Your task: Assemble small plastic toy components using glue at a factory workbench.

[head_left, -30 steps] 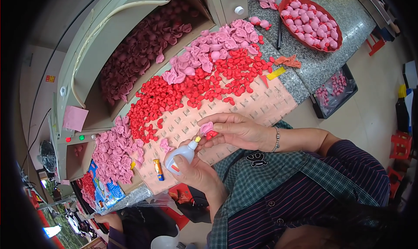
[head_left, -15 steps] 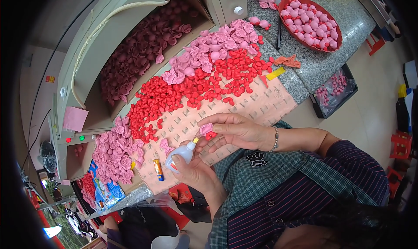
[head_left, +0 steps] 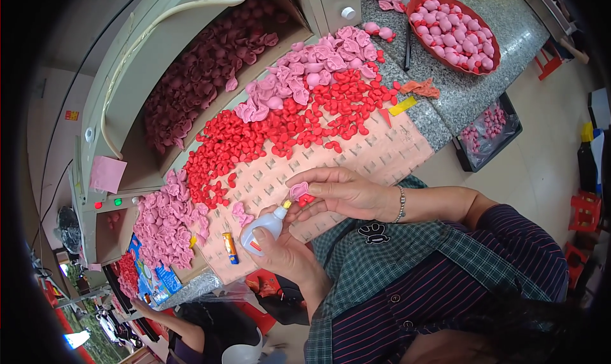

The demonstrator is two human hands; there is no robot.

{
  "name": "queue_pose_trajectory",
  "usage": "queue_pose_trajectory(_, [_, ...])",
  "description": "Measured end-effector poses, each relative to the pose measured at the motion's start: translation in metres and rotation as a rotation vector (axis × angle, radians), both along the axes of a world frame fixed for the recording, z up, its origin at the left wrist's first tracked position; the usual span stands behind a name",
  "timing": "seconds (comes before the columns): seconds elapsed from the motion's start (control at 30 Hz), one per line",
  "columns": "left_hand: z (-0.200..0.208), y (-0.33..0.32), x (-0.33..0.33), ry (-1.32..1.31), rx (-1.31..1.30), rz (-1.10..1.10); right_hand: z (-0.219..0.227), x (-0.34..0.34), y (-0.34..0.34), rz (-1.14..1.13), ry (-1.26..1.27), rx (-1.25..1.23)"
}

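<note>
My left hand (head_left: 287,257) is closed around a white squeeze bottle (head_left: 266,226) with a yellow tip. The tip points up and right, close beneath a small pink cupped piece (head_left: 298,190); whether they touch I cannot tell. My right hand (head_left: 351,193) pinches this piece between thumb and fingers, with a small red piece (head_left: 306,199) at its underside. On the pink patterned mat, a loose pink piece (head_left: 242,214) and a yellow-and-blue tube (head_left: 230,248) lie left of the bottle. Beyond my hands spreads a heap of red pieces (head_left: 273,128).
Pink pieces (head_left: 167,221) are piled at the left and along the curved machine opening (head_left: 210,77). A red basket (head_left: 415,15) of pink-and-red pieces stands back right. A black crate (head_left: 474,163) is below the counter edge. At lower left, another person's arm (head_left: 175,326) reaches toward the counter.
The pink piece in my right hand has turned slightly, while the bottle stays nearly still. At lower left, the other person's arm has stretched out toward the counter.
</note>
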State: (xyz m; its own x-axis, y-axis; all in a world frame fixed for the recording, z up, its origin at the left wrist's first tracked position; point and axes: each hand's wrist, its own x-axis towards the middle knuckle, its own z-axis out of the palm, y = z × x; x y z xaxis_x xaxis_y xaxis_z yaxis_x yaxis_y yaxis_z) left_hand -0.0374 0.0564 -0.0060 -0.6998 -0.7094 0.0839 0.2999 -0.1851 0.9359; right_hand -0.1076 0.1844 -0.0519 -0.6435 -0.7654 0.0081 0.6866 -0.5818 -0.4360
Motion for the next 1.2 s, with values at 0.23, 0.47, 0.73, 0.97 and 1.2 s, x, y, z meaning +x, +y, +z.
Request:
queue_pose_trajectory(0.23, [-0.0003,0.0013,0.0001,0.015,0.001,-0.017,0.0005,-0.0002,0.0014,0.011,0.009,0.007])
queue_pose_trajectory(0.47, [-0.0011,0.0015,0.0009,0.009,0.014,-0.014,-0.0033,0.0013,0.0012,0.014,-0.010,-0.012])
queue_pose_trajectory(0.73, [0.0008,0.0018,0.0014,-0.006,0.034,-0.023,-0.0024,0.0018,0.0021,0.020,-0.013,-0.002])
queue_pose_trajectory(0.97, [-0.0021,0.0006,0.0022,-0.004,0.014,-0.010,-0.0047,0.0015,0.0014,0.027,-0.015,0.000])
queue_pose_trajectory(1.2, [-0.0043,-0.0007,0.0023,-0.012,-0.019,-0.019,-0.0042,0.0015,0.0020,0.030,-0.017,0.003])
